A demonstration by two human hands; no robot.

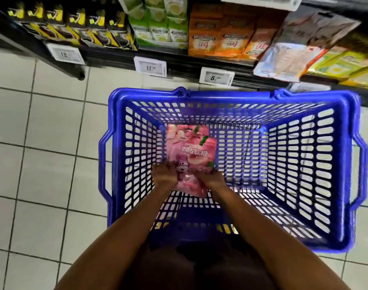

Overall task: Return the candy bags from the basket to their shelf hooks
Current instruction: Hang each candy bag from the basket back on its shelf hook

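Observation:
A blue plastic basket stands on the tiled floor below me. Inside it, at the left, lie pink candy bags, at least two stacked, with white lettering and a cartoon figure. Both my arms reach down into the basket. My left hand grips the lower left edge of the top pink bag. My right hand grips its lower right edge. The bag's lower part is partly hidden by my fingers.
A dark shelf runs along the top with black-and-yellow packs, green packs, orange packs and a hanging pale bag. White price tags line its edge. White floor tiles lie left of the basket.

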